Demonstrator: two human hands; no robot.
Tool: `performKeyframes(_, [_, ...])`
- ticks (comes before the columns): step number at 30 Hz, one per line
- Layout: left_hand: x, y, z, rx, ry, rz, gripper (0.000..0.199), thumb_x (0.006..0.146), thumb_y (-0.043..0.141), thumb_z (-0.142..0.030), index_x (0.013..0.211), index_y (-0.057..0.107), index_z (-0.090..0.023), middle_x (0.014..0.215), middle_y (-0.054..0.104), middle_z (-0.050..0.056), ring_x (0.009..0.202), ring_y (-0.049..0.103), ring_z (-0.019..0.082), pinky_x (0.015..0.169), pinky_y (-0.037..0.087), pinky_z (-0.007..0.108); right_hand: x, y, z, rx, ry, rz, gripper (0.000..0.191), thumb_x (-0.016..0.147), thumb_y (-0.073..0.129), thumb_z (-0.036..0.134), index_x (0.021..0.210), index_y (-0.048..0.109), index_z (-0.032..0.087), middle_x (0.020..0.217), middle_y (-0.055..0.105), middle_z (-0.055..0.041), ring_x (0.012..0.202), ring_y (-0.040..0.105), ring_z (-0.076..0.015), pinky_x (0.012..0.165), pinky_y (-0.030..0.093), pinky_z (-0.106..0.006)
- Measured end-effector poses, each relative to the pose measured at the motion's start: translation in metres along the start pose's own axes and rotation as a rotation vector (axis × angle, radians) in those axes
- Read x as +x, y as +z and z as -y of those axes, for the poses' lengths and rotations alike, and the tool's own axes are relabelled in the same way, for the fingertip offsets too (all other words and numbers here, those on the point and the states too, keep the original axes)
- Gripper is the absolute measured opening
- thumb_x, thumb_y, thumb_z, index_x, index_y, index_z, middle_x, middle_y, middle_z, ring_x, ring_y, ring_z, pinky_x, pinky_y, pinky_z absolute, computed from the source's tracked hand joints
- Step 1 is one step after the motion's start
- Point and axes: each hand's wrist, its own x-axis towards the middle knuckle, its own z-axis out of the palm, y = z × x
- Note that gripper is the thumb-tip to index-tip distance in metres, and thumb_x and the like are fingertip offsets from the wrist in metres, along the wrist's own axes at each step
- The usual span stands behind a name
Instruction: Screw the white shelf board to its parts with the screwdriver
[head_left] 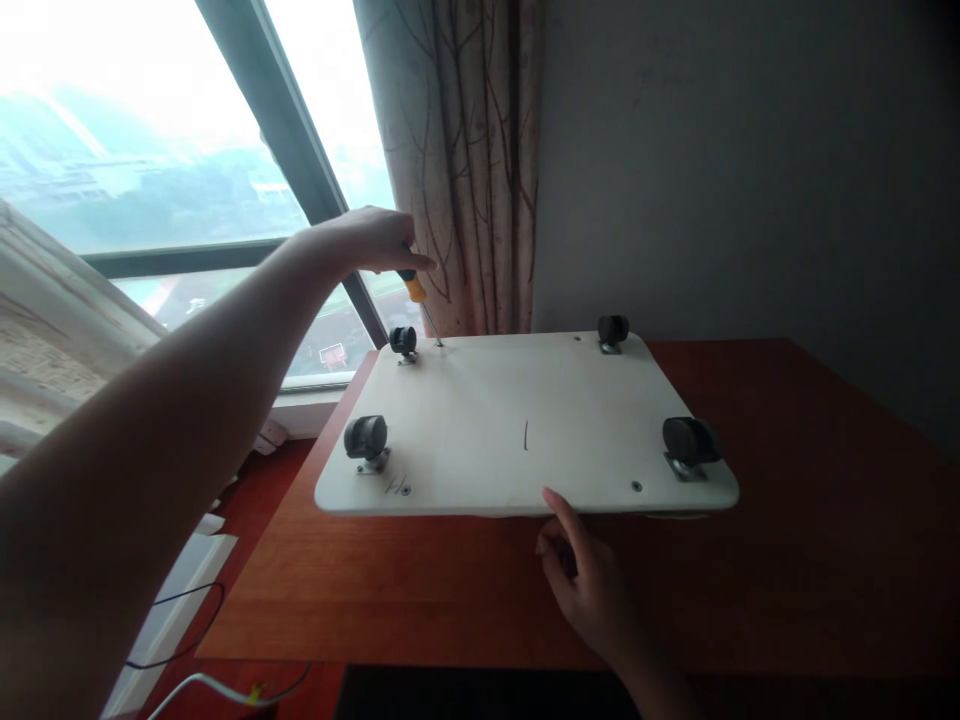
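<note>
A white board (480, 410) lies flat on the table, with black twin-wheel casters standing up at its corners. At the far left edge my left hand (382, 240) is closed around the handle of a screwdriver (416, 290). Its thin shaft slants down, and the tip meets the board at a screw hole (439, 344) beside the far left caster (403, 341). My right hand (589, 575) is at the near edge with its index finger stretched onto the rim and the other fingers loosely bent; nothing shows in it. Dark screws (637, 486) sit in the near part of the board.
The reddish wooden table (337, 590) extends to the right beyond the board. A window (150, 150) and a patterned curtain (472, 170) rise behind on the left, a grey wall (735, 170) on the right. Cables (202, 680) lie on the floor at lower left.
</note>
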Motion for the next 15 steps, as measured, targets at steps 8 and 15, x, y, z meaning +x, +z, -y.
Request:
performKeyframes(8, [0.007,0.000,0.012,0.085,0.104,0.034,0.044,0.087,0.061,-0.051,0.113,0.069,-0.016,0.090,0.071,0.004,0.078,0.054,0.016,0.066,0.037,0.026,-0.001,0.000,-0.002,0.013,0.008,0.028,0.059,0.100,0.047,0.019,0.157,0.032,0.024,0.097,0.071,-0.0056,0.082,0.071,-0.0139,0.077,0.059,-0.024])
performKeyframes(15, [-0.003,0.000,-0.002,-0.104,-0.018,0.046,0.074,0.084,0.060,-0.067,0.136,0.058,-0.014,0.086,0.070,0.006,0.078,0.059,0.019,0.072,0.039,0.031,0.000,0.000,-0.002,0.010,-0.017,0.011,0.058,0.100,0.046,0.019,0.156,0.033,0.023,0.093,0.072,-0.0046,0.078,0.071,-0.0133,0.073,0.058,-0.022])
